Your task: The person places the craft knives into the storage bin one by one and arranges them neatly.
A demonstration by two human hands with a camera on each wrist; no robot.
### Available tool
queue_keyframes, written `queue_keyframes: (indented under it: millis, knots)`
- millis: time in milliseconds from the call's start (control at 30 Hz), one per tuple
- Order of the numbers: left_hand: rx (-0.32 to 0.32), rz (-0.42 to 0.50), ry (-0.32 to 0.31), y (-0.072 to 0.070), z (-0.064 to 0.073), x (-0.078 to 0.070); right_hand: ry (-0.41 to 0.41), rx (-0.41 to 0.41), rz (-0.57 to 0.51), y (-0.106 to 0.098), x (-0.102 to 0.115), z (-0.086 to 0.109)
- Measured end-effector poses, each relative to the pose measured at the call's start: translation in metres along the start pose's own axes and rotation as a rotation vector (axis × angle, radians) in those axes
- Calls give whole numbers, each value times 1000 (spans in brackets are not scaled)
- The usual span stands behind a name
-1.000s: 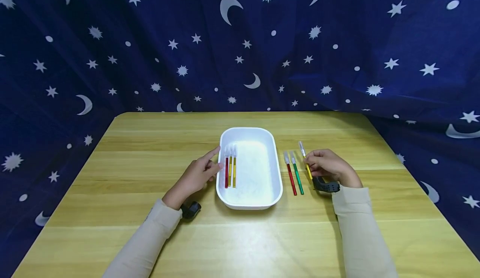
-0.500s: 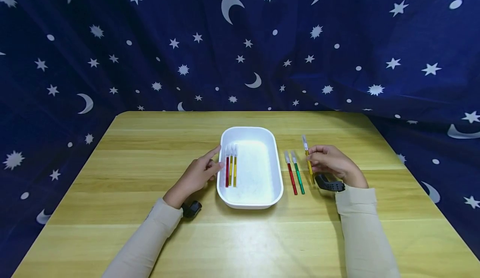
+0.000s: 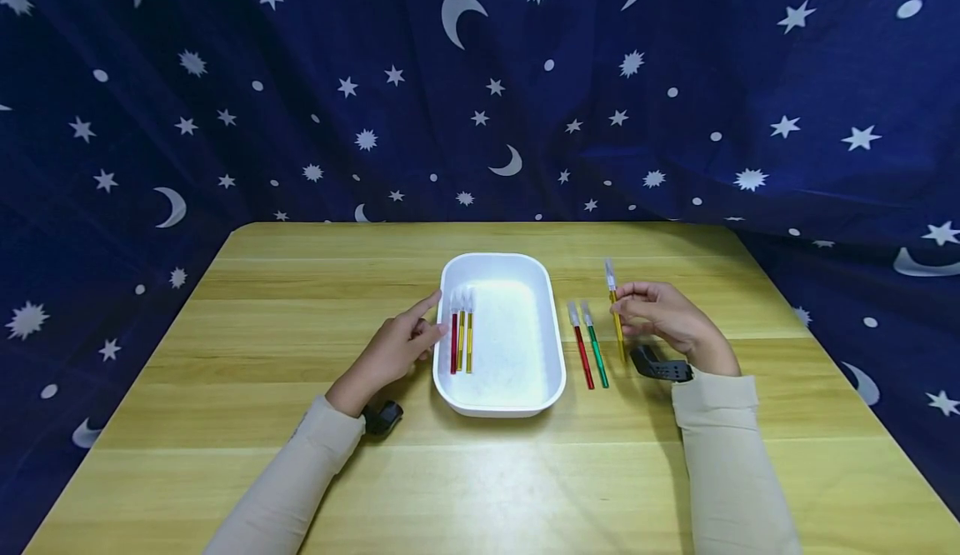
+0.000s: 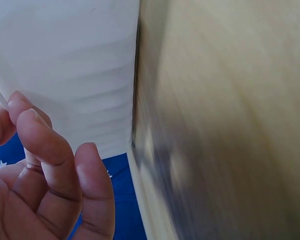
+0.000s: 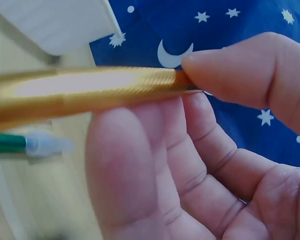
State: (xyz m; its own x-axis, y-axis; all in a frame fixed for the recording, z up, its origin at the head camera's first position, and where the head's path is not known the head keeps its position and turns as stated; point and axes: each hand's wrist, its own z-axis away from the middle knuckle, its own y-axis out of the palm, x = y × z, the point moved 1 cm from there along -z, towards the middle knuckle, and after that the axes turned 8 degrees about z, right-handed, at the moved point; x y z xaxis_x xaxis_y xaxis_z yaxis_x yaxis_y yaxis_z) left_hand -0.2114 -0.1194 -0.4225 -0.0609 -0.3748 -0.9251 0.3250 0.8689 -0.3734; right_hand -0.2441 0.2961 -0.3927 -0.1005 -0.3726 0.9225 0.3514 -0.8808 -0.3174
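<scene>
white tray (image 3: 557, 363), one, near the middle of the desk (image 3: 315, 276); inside, along its left wall, red hobby knife (image 3: 453, 342) and two gold hobby knives (image 3: 469, 342), capped. left hand (image 3: 393, 347): at tray's left rim, index extended, other fingers loosely bent. right hand (image 3: 663, 317): pinching third gold hobby knife (image 3: 618, 330), nearer desk's right edge. second red hobby knife (image 3: 583, 357), green hobby knife (image 3: 597, 357): on desk, between.

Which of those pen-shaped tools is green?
The green tool on the table, between a red tool and the gold tool in the right hand; all others are red or gold.
</scene>
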Motion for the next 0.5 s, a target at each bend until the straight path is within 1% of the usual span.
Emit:
queue_keyframes:
  millis: [200, 500]
  knots:
    - [-1, 4, 1, 0, 0, 0, -32, 1, -16, 5, 11, 4]
    - [-1, 9, -5, 0, 0, 1, -49, -4, -6, 17, 26, 4]
